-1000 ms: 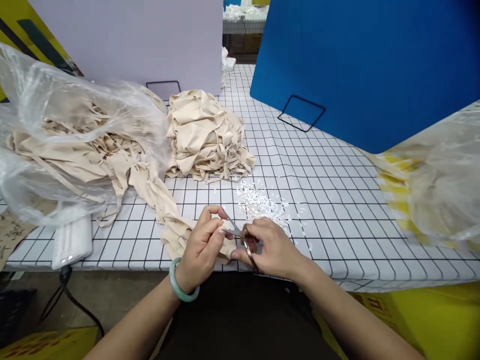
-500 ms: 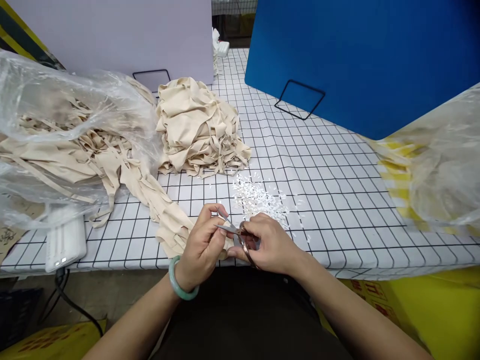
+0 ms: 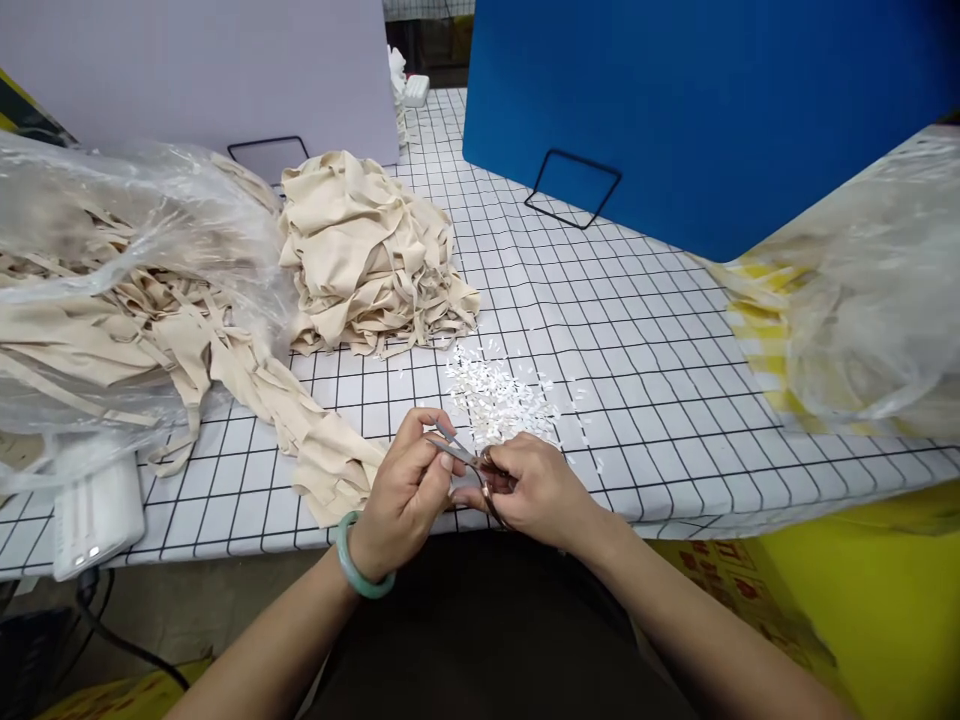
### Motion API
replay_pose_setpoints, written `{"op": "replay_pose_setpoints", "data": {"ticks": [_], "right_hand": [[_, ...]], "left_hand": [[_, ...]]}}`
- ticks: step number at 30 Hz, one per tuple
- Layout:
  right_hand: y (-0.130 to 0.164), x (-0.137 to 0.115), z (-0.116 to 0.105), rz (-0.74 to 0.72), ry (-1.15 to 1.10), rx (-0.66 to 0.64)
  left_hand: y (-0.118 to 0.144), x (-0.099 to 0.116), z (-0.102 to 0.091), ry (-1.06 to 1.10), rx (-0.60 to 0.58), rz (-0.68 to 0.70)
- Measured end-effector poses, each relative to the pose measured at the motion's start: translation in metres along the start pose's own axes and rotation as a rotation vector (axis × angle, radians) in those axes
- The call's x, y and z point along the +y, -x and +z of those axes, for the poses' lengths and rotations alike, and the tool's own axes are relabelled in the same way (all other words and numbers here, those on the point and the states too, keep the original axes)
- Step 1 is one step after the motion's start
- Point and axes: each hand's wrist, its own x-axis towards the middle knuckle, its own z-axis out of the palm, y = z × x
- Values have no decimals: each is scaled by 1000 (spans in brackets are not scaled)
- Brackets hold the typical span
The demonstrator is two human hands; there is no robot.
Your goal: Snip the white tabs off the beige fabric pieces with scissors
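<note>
My right hand (image 3: 541,492) grips a pair of scissors (image 3: 463,455) by the handles, its slim blades pointing left, slightly parted. Facing it, my left hand (image 3: 399,498) is closed in a pinch on the end of a beige fabric strip (image 3: 337,462), the blades at its fingertips; the pinched part is mostly hidden. The strip trails back left over the table to a clear plastic bag (image 3: 247,215) filled with similar beige pieces. Just beyond my hands lie many tiny white clippings (image 3: 502,395) in a loose scatter.
A heap of beige fabric pieces (image 3: 367,255) stands behind the clippings on the grid-patterned tablecloth (image 3: 622,350). A lilac panel (image 3: 225,70) and a blue panel (image 3: 637,110) rise at the back. Left lies a white power bank (image 3: 101,515) with a cable; right, another plastic bag (image 3: 877,310).
The view has shifted a little, so the table things appear further left. The scissor blades have drawn closer together at my left fingertips. Both hands keep their places.
</note>
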Motion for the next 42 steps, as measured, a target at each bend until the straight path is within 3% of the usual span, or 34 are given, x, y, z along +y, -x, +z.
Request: {"op": "replay_pose_setpoints", "data": {"ticks": [5, 9, 12, 15, 16, 19, 21, 23, 27, 31, 35, 38, 42], "right_hand": [[12, 14, -1, 131, -27, 58], [19, 22, -8, 359, -244, 75], [22, 26, -18, 362, -384, 155], [20, 30, -23, 270, -411, 147], [19, 30, -22, 264, -415, 122], [14, 25, -7, 261, -419, 34], [10, 15, 8, 247, -406, 23], [1, 1, 25, 210, -350, 53], [-31, -26, 55, 43, -204, 143], [-63, -37, 77, 4, -153, 133], [-78, -36, 84, 9, -89, 88], [-79, -32, 82, 1, -49, 86], [-68, -25, 83, -13, -31, 93]], "left_hand": [[-12, -6, 10, 11, -83, 28], [-17, -8, 20, 23, -97, -23], [-14, 0, 19, -46, -204, -9], [-11, 5, -5, -182, -379, 67], [-11, 3, -20, -239, -354, 66], [-13, -15, -73, -514, -123, -32], [-17, -36, -103, -718, -154, -123], [-22, -56, -119, -758, -230, -165], [-29, -73, -123, -707, -277, -160], [-22, -54, -133, -642, -181, -132], [-9, -33, -145, -572, -87, -164], [-13, -38, -140, -701, -143, -216], [-33, -64, -128, -789, -281, -224]]}}
